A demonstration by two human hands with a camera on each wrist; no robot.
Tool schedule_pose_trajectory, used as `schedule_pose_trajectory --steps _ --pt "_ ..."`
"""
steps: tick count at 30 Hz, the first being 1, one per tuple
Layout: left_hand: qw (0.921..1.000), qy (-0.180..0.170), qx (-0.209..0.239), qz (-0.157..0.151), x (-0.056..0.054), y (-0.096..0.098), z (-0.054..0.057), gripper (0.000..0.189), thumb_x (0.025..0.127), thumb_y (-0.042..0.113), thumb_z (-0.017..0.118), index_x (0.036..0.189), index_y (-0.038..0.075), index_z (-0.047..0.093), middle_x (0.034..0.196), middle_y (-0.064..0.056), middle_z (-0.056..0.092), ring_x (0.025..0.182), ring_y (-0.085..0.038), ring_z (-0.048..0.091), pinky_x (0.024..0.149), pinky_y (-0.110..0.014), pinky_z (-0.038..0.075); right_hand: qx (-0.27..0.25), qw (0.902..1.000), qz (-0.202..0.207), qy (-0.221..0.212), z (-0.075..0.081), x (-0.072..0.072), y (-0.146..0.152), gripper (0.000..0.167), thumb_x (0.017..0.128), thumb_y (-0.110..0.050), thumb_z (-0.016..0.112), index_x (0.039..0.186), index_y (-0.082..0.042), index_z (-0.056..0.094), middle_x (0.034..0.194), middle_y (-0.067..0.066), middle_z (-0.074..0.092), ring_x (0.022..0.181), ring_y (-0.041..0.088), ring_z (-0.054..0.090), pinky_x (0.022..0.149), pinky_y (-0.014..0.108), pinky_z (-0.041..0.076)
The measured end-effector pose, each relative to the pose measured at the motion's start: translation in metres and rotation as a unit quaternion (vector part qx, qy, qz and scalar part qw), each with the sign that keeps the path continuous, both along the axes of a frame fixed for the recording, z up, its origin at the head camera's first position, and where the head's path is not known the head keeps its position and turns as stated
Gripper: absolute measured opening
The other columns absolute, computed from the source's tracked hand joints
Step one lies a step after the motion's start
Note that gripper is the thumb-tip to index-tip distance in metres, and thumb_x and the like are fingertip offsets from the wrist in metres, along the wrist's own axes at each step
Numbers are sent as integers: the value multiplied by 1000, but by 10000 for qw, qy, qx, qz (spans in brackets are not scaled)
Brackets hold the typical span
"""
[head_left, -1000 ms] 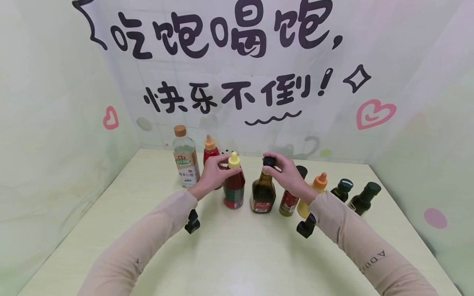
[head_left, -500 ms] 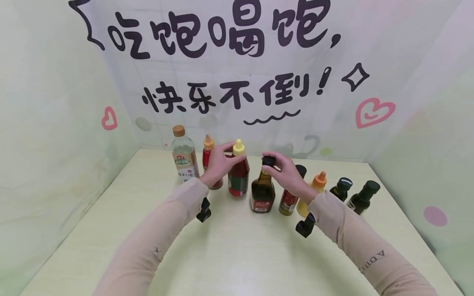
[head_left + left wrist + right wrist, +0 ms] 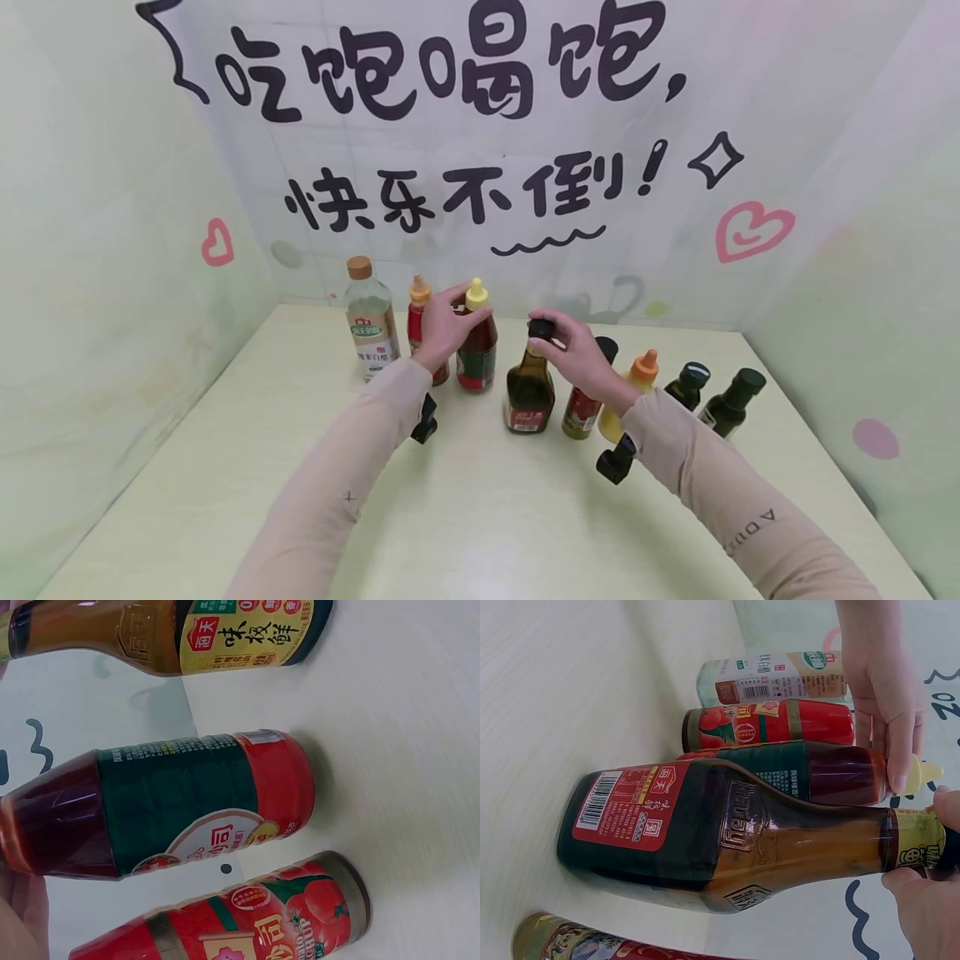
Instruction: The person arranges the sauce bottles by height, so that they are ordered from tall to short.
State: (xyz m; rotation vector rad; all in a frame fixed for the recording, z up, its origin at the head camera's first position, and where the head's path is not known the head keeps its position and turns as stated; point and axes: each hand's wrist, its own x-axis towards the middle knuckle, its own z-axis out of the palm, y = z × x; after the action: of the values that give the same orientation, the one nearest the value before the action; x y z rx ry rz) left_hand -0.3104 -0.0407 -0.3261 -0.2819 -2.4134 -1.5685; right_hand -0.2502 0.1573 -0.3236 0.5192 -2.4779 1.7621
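Observation:
In the head view, my left hand (image 3: pixel 444 332) pinches the yellow cap area of a dark red sauce bottle (image 3: pixel 477 362) with a green label. It stands upright, close beside a ketchup bottle (image 3: pixel 416 327), which the hand partly hides. My right hand (image 3: pixel 583 358) grips the black cap and neck of a soy sauce bottle (image 3: pixel 530 396), upright on the table with a gap between it and the sauce bottle. The right wrist view shows the soy sauce bottle's red back label (image 3: pixel 632 805) and my left fingers (image 3: pixel 898 746) at the yellow cap.
A clear vinegar bottle (image 3: pixel 373 329) stands at the row's left end. Right of the soy sauce are a red-labelled bottle (image 3: pixel 581 412), a yellow squeeze bottle (image 3: pixel 611 423) and two dark green-capped bottles (image 3: pixel 729 408). A printed backdrop (image 3: pixel 450 250) rises behind the table (image 3: pixel 465 517).
My left hand has moved the dark red sauce bottle back, away from me, then slightly left towards the ketchup bottle. My right hand and the soy sauce bottle have stayed in place.

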Motion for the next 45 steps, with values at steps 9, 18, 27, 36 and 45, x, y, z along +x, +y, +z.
schedule_pose_trajectory --steps 9,18,27,36,45 --pt "9997 125 -48 186 -6 -1 -13 51 75 24 71 122 11 54 109 -7 60 95 -17 56 76 -32 48 -45 9999 26 98 -2 0 0 37 86 -8 57 121 -4 49 122 18 49 113 27 47 84 40 44" --pt "9986 184 -227 432 -7 1 -18 50 75 26 71 121 13 56 108 -7 61 91 -18 59 74 -32 49 -56 9999 60 148 -2 0 0 36 86 -7 57 121 -4 49 122 19 49 113 28 47 83 40 45" --pt "9994 126 -117 289 -13 1 -18 49 76 21 70 122 10 55 112 -8 59 98 -18 56 78 -31 48 -54 10000 32 66 -2 -1 -1 36 86 -8 58 121 -6 49 123 18 49 114 28 46 84 42 44" --pt "9994 153 -304 51 -16 1 -11 46 76 21 70 118 9 57 105 -8 62 96 -17 57 79 -28 48 -63 9999 42 103 -2 -1 2 37 86 -8 57 121 -5 48 124 20 48 115 28 45 85 42 43" --pt "9995 -182 -261 -45 -19 -1 -12 47 76 22 70 119 11 57 108 -6 61 96 -17 57 78 -30 48 17 10000 -14 -20 1 0 1 36 86 -9 58 121 -6 49 121 18 50 114 27 46 85 41 44"
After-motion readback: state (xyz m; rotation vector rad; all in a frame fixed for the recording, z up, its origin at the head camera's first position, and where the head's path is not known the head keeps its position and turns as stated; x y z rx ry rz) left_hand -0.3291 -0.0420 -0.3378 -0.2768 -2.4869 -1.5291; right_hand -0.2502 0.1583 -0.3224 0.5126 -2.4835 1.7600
